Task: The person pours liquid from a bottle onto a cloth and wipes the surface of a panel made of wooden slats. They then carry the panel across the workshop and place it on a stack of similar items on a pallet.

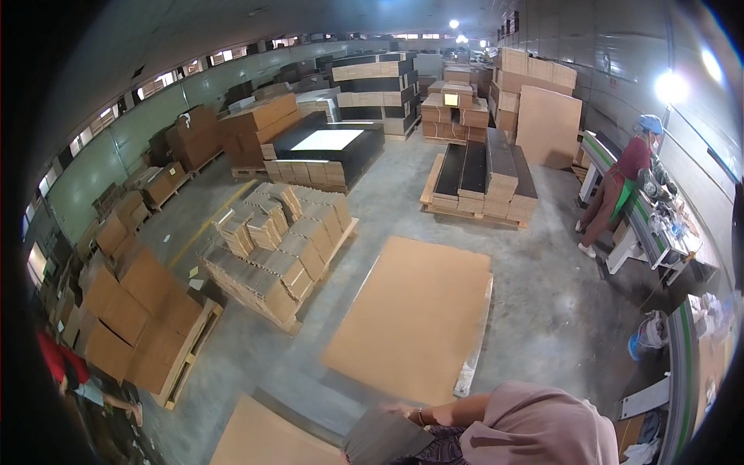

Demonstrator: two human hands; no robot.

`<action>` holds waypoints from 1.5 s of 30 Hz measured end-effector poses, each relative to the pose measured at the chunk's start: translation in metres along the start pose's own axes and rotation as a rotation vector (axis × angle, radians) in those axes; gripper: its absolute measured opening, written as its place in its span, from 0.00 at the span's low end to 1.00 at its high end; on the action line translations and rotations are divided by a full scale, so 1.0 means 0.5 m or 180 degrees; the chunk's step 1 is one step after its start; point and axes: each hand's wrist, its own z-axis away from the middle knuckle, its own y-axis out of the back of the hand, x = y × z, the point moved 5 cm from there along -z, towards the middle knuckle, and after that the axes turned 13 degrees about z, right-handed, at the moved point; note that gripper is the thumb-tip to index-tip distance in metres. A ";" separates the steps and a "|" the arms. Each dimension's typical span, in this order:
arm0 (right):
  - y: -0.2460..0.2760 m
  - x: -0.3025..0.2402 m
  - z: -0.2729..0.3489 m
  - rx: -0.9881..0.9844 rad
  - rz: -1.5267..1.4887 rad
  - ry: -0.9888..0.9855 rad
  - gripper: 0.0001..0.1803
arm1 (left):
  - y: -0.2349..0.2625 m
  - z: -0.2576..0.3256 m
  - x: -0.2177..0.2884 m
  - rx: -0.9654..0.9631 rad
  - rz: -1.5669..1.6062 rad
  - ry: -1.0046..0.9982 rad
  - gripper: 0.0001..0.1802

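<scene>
Bottom centre: one hand (pixel 399 408), side unclear, fingers spread flat, resting atop a grey board (pixel 384 438). Just above, large brown sheet (pixel 415 314) on the floor (pixel 558 310).

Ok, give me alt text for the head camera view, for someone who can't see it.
In a warehouse, a person's hand rests on a dark board at the bottom edge, beside a large brown sheet lying on the concrete floor. Pallets of stacked cardboard stand around, and a worker stands at a machine on the right.
</scene>
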 end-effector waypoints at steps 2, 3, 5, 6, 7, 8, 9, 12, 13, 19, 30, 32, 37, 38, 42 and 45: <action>-0.046 -0.050 -0.065 -0.0162 0.0195 0.0146 0.29 | 0.022 -0.037 0.068 0.0033 -0.0023 -0.0060 0.30; -0.061 -0.065 -0.099 -0.0192 0.0268 0.0202 0.28 | 0.030 -0.061 0.094 0.0025 -0.0023 -0.0059 0.30; -0.090 -0.111 -0.182 -0.0267 0.0404 0.0365 0.24 | 0.047 -0.115 0.152 0.0032 -0.0026 -0.0067 0.30; -0.104 -0.125 -0.229 -0.0324 0.0465 0.0468 0.23 | 0.059 -0.142 0.180 0.0048 -0.0024 -0.0076 0.30; -0.113 -0.135 -0.275 -0.0339 0.0503 0.0564 0.21 | 0.069 -0.169 0.200 0.0054 -0.0006 -0.0057 0.30; -0.122 -0.147 -0.323 -0.0353 0.0544 0.0710 0.19 | 0.079 -0.197 0.222 0.0066 0.0004 -0.0053 0.30; -0.120 -0.152 -0.375 -0.0345 0.0561 0.0882 0.18 | 0.081 -0.228 0.238 0.0060 0.0006 -0.0017 0.30; -0.055 -0.164 -0.533 0.0174 0.0621 0.2044 0.13 | 0.049 -0.340 0.269 -0.0124 0.0059 0.0171 0.31; -0.060 -0.182 -0.576 0.0438 0.0908 0.1998 0.13 | 0.060 -0.378 0.293 -0.0106 0.0061 0.0187 0.31; -0.217 -0.446 -0.721 -0.0530 0.0515 0.0357 0.24 | 0.150 -0.600 0.468 0.0146 0.0171 0.0200 0.32; -0.149 -0.579 -1.034 -0.0358 0.0097 0.0782 0.38 | 0.289 -0.853 0.645 -0.0415 0.1133 0.0560 0.33; -0.133 -0.630 -1.070 -0.0239 0.0016 0.1020 0.41 | 0.314 -0.916 0.687 -0.0483 0.1306 0.0609 0.33; -0.155 -0.829 -1.113 0.0451 0.0197 0.0893 0.32 | 0.334 -1.087 0.808 -0.1172 0.1054 0.0356 0.34; -0.150 -0.853 -1.131 0.0361 -0.0374 0.0577 0.31 | 0.307 -1.116 0.849 -0.1473 0.0703 0.0092 0.35; -0.144 -0.919 -1.187 0.0438 -0.1930 0.0086 0.29 | 0.256 -1.229 0.929 -0.1361 0.0551 0.0606 0.39; -0.185 -1.040 -1.163 0.0666 -0.2132 -0.0136 0.30 | 0.196 -1.280 1.003 -0.1723 0.0170 0.0249 0.43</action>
